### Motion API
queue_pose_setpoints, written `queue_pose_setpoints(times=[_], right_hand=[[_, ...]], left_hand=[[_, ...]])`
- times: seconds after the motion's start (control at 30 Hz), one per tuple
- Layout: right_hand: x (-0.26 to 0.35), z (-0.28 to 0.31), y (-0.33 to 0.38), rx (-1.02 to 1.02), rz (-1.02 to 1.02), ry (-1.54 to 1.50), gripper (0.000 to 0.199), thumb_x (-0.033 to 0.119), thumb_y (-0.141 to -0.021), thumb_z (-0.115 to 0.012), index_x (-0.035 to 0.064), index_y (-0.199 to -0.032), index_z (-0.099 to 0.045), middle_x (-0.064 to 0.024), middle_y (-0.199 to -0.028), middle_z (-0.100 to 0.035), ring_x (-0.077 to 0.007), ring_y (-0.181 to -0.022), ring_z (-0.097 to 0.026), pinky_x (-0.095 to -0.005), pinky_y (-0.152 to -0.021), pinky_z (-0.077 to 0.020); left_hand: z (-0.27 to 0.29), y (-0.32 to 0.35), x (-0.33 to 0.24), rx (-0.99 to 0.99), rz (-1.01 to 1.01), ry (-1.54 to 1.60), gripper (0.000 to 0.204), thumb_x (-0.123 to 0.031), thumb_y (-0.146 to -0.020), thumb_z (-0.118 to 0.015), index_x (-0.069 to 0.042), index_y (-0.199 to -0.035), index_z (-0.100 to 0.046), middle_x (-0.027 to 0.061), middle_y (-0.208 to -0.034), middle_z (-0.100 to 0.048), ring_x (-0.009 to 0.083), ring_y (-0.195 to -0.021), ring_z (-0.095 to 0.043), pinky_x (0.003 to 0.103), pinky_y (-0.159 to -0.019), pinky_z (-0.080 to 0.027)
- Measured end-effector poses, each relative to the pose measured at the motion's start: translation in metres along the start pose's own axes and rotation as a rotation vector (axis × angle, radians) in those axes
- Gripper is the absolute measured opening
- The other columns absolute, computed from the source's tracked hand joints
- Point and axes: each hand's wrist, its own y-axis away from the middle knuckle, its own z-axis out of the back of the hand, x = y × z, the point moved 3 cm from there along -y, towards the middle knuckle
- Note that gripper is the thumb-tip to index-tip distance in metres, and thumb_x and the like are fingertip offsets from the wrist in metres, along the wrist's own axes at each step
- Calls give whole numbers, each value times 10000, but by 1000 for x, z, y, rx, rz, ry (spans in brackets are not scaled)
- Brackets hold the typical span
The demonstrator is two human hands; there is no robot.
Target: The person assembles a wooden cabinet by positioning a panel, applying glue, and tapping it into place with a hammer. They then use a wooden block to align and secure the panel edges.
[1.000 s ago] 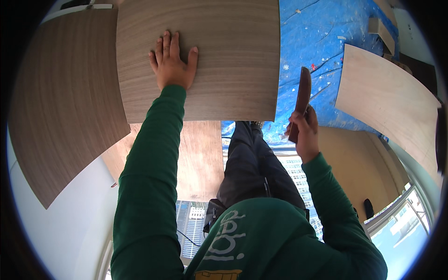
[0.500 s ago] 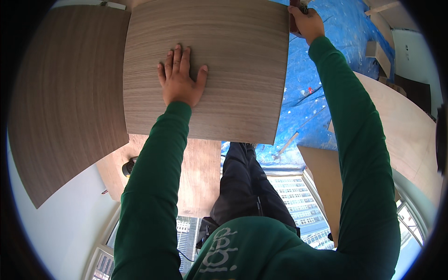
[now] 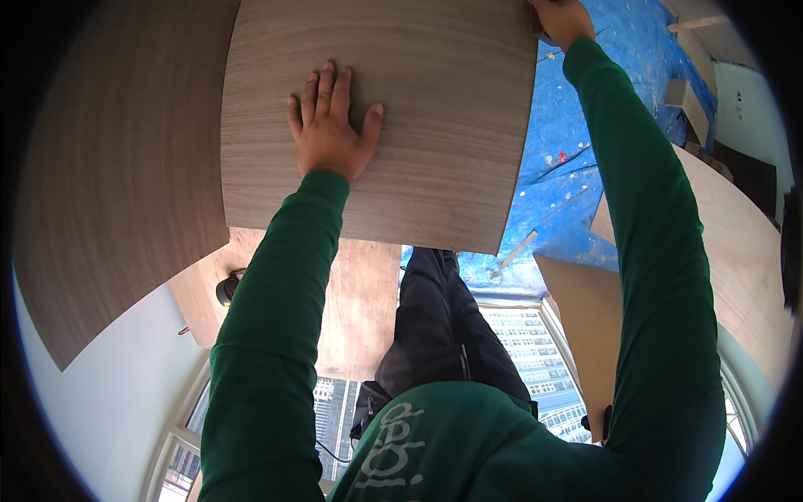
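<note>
Wood-grain panel (image 3: 418, 109), grey-brown and square, lies flat at the top of the head view, pinned under a worker's left hand (image 3: 330, 130). The palm rests near the middle of the board, fingers (image 3: 322, 92) spread and the thumb angled out to the right, holding nothing, only bearing down. The right hand (image 3: 559, 18), reaching far forward on a green sleeve, sits at the panel's far right corner; it appears closed around a small dark object, but the frame edge cuts it off and what it holds cannot be told.

A second wood-grain sheet (image 3: 109, 184), darker, lies just beside the panel on its left, the two edges running close together. Beneath the panel's near edge a brown plywood board (image 3: 360, 309) shows, and to the right a blue tarp (image 3: 577, 176) covers the floor, with a loose strip of wood (image 3: 514, 253) lying on it. Pale boards (image 3: 736, 251) lean or lie further right. The worker's dark trouser leg (image 3: 443, 318) stands at the panel's near edge.

Judging by this view, the panel is already laid out and steadied, and work seems to be at the stage of treating or marking its far corner. No cut line, fastening or trim is visible on the face, so whatever is to be done along the edges appears largely still ahead.
</note>
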Motion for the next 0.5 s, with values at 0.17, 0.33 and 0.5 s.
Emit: queue_pose_setpoints(times=[0.17,0.33,0.5], right_hand=[[-3,1,20,-35,45,9,595,418,-887,-732,-106,-1162,-675,-309,-1072,-726,-462,-1035,-698,-499,-912,-544],[-6,3,52,-36,46,40,596,436,-885,-738,-97,-1143,-674,-308,-1067,-729,-460,-1017,-703,-494,-895,-547],[-12,3,106,-36,-22,51,625,475,-861,-766,-91,-1105,-662,-243,-968,-738,-359,-890,-731,-427,-814,-572]], left_hand=[[-1,0,1,-14,-11,-19,721,-571,-991,-534,-152,-1571,-447,79,-1694,-359,291,-1588,-264,553,-1307,-114],[-4,0,1,-11,-5,-42,722,-581,-997,-524,-169,-1583,-438,62,-1699,-353,276,-1591,-260,543,-1308,-114],[-5,0,1,-20,-10,-24,732,-593,-997,-512,-165,-1585,-434,59,-1705,-341,270,-1595,-249,543,-1310,-104]])
